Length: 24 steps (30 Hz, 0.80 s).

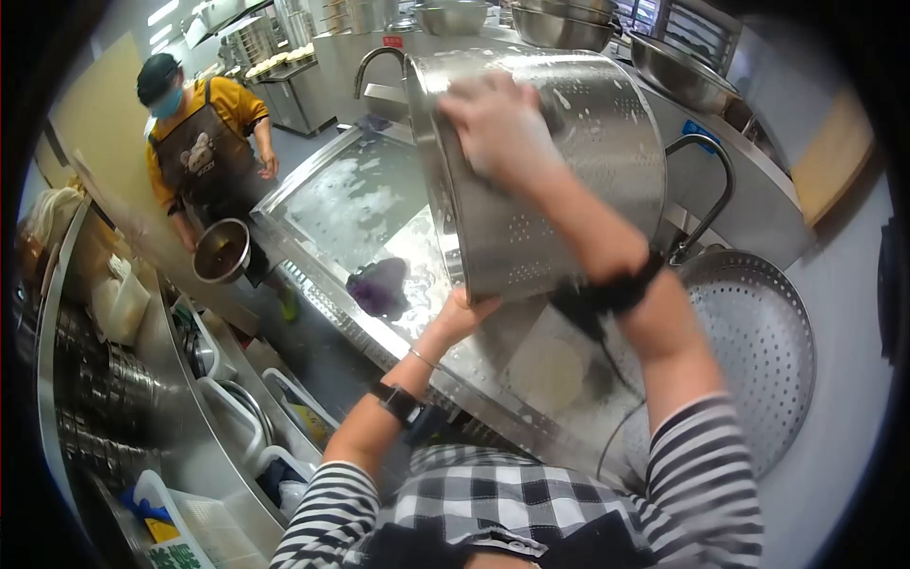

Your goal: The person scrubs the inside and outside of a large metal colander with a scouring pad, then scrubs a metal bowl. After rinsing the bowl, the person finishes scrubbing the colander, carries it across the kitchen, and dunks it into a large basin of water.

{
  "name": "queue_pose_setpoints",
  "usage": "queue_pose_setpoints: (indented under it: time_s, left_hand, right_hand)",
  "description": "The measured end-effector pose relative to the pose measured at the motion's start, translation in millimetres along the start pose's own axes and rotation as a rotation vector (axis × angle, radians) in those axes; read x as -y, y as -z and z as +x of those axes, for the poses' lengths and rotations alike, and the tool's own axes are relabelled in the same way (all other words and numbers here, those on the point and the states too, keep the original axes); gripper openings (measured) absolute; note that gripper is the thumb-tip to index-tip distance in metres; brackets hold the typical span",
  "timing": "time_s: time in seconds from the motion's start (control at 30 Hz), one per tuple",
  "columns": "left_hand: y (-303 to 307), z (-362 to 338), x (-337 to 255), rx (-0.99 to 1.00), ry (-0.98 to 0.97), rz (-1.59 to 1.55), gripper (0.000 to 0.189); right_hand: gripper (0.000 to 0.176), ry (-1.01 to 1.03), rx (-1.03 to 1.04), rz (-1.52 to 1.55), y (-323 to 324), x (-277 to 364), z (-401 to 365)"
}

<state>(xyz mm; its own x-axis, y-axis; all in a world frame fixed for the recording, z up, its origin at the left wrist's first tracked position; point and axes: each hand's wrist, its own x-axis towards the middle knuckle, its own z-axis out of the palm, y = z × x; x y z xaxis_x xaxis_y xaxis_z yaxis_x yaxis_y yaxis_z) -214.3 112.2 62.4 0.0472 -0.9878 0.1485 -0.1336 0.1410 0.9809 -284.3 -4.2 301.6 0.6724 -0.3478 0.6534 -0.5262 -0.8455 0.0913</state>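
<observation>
A large perforated stainless steel pot [578, 142] lies tipped on its side over the sink edge, with suds and drops on its wall. My left hand [462, 315] is closed on its lower rim. Against the upper wall of the pot, near the rim, is my right hand [502, 128]. Its fingers are smeared by motion, and whether a scrubber is under them I cannot make out. A wet purple cloth [379, 287] lies on the sink divider, left of my left hand.
Foamy water fills the left sink basin [365, 190]. A big perforated colander [758, 341] stands at right, below a curved faucet [725, 180]. Metal bowls [559, 27] line the back ledge. A co-worker [204, 142] holds a metal bowl [223, 251]. Shelves with white baskets [232, 417] stand at left.
</observation>
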Motion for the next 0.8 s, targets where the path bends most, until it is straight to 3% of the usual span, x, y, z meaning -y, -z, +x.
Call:
queue_pose_setpoints:
  time_s: [0.03, 0.07, 0.13, 0.17, 0.2, 0.23, 0.3, 0.37, 0.43, 0.5, 0.57, 0.6, 0.63, 0.67, 0.7, 0.77, 0.8]
  left_hand:
    - [-1, -2, -7, -0.018, 0.001, 0.046, 0.018]
    - [0, -2, -18, -0.014, -0.005, 0.049, 0.018]
    - [4, 2, -37, -0.256, 0.094, -0.054, 0.022]
    - [18, 15, -43, -0.294, 0.020, -0.169, 0.025]
    - [14, 22, -88, -0.406, -0.157, -0.242, 0.028]
    - [23, 32, -90, -0.315, -0.161, -0.242, 0.028]
    - [21, 29, -97, -0.314, -0.097, -0.161, 0.028]
    - [20, 27, -79, -0.264, -0.088, -0.142, 0.028]
    - [14, 21, -76, -0.222, -0.070, -0.132, 0.028]
    - [1, 18, -83, -0.145, -0.086, -0.110, 0.027]
    - [-3, 30, -76, -0.145, -0.123, -0.209, 0.029]
    - [2, 37, -71, -0.104, -0.013, -0.227, 0.030]
    - [2, 41, -69, -0.061, 0.100, -0.243, 0.031]
    - [-5, 42, -79, -0.065, -0.006, -0.357, 0.034]
    - [-3, 44, -79, -0.058, -0.003, -0.350, 0.034]
    - [7, 44, -73, -0.056, -0.064, -0.101, 0.034]
    - [9, 43, -71, -0.034, -0.048, -0.105, 0.035]
  right_hand:
    - [0.028, -0.036, 0.137, -0.015, 3, -5, 27]
    - [0.028, -0.038, 0.131, -0.019, -1, -2, 34]
    - [0.028, -0.102, 0.097, 0.043, -8, 1, 41]
    - [0.026, -0.109, -0.041, -0.059, -18, 11, 22]
    - [0.025, -0.060, -0.184, -0.042, -23, 18, -6]
    - [0.024, -0.014, -0.326, -0.021, -26, 16, -29]
    - [0.023, -0.138, -0.362, -0.130, -19, -13, -62]
    - [0.021, -0.415, -0.435, -0.100, -12, -93, -79]
    - [0.022, -0.795, -0.421, -0.251, 8, -132, -98]
    - [0.023, -0.730, -0.457, -0.180, -6, -117, -111]
    - [0.026, -0.540, -0.531, -0.124, -16, -56, -125]
    - [0.024, -0.621, -0.632, 0.091, -40, -21, -136]
    - [0.024, -0.474, -0.599, -0.013, -35, 14, -151]
    - [0.023, -0.326, -0.565, -0.116, -28, 31, -160]
    - [0.023, -0.335, -0.570, -0.117, -37, 17, -160]
    - [0.022, -0.731, -0.814, 0.200, -71, -47, -162]
    - [0.022, -0.791, -0.768, 0.034, -77, -97, -172]
